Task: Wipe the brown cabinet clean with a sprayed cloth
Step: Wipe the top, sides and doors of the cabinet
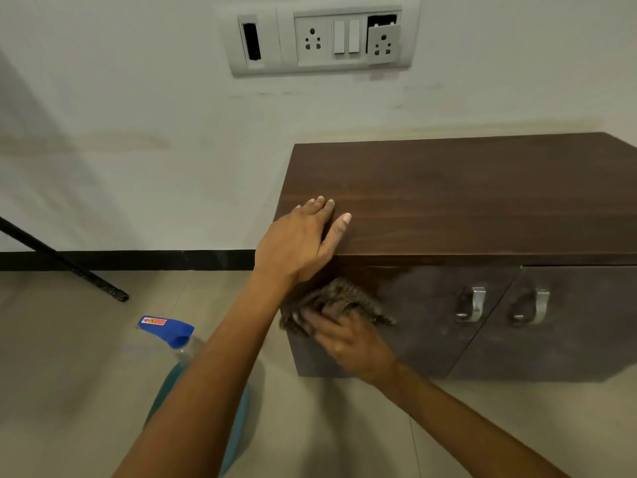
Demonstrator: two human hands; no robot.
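A low brown cabinet [465,194] stands on the floor against the wall, with two doors and a metal handle on each. My left hand [303,239] lies flat on the front left corner of its top, fingers spread, holding nothing. My right hand [348,339] presses a dark crumpled cloth [341,298] against the upper left part of the left door, just below my left wrist. A spray bottle [172,334] with a blue head and blue liquid stands on the floor to the left, partly hidden behind my left forearm.
A switch and socket panel [320,36] sits on the white wall above the cabinet. A black rod [65,262] slants down to the floor at the left. Beige tiles cover the floor, with a black skirting strip [138,260] along the wall.
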